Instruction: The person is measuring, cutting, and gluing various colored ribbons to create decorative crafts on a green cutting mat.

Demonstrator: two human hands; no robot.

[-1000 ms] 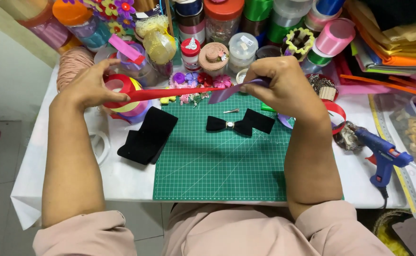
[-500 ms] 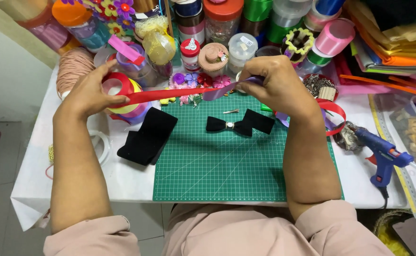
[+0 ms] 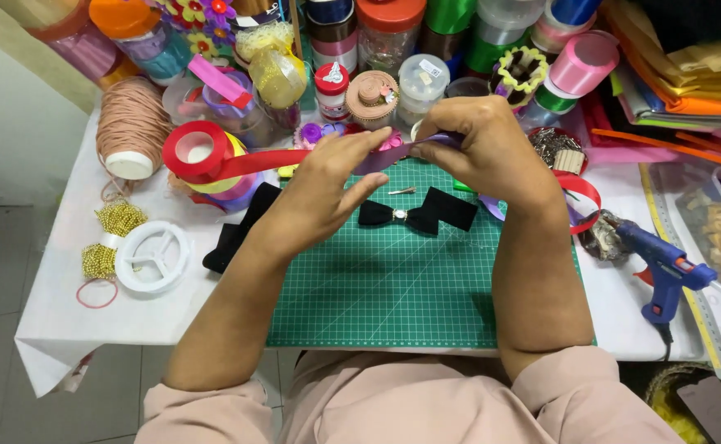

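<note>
Head view, with the green cutting mat (image 3: 393, 288) as the landmark. Both hands meet above the mat's far edge, and their fingers cover the spot where they pinch the ribbon, so the exact fold or join there cannot be made out. The left hand (image 3: 323, 193) lies palm-down with its fingers pressed onto the red ribbon (image 3: 262, 162); the right hand (image 3: 480, 148) is curled shut around the ribbon's other part, where a purple-looking strip shows between thumb and fingers. Whether that purple piece is a second ribbon or the same one is hard to tell.

The ribbon's long axis runs nearly level, left to right, from the red spool (image 3: 196, 152) standing just off the mat's far left corner to the hands, rising slightly toward the spool. On the mat, below the hands, lies a black bow (image 3: 418, 214) with a small metal centre; the right wrist hides none of it. A blue glue gun (image 3: 665, 271) rests to the right of the mat, its cord cut off by the table edge. Black fabric (image 3: 237, 234) overlaps the mat's left edge.
</note>
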